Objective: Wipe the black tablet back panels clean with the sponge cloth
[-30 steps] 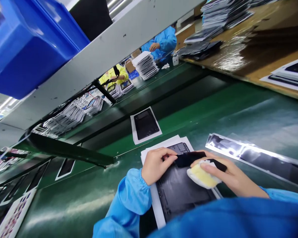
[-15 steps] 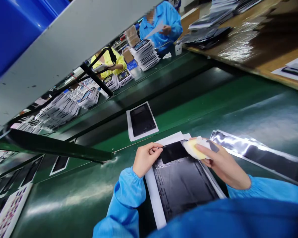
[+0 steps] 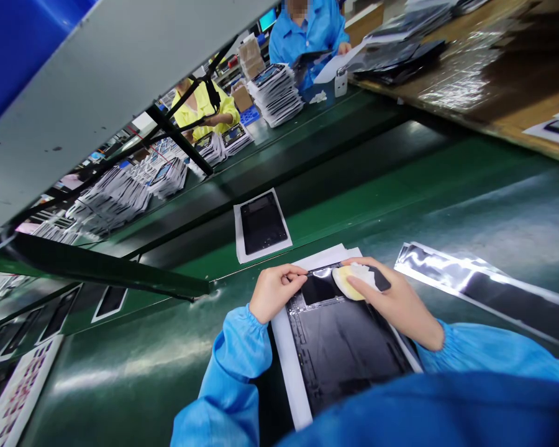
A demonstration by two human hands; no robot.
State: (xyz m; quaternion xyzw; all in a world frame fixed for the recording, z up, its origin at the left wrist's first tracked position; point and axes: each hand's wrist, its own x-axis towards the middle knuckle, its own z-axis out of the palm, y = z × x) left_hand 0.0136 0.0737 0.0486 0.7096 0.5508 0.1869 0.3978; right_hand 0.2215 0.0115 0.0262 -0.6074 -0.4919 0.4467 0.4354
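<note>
Glossy black rectangular film [image 3: 317, 288] lies across a flat black panel [image 3: 349, 344], apparently not fully settled: left hand [image 3: 277, 292] pinches film's corner, right hand [image 3: 403, 304] grips yellow-white pad [image 3: 349, 282].

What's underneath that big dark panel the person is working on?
White sheeting sticks out from under the dark panel at its left and far edges; whatever else lies beneath is covered from view.

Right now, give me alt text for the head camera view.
A right hand holds a yellow-white pad over a black sheet on a dark panel, while the left hand pinches the sheet's left edge. Another panel lies beyond.
</note>
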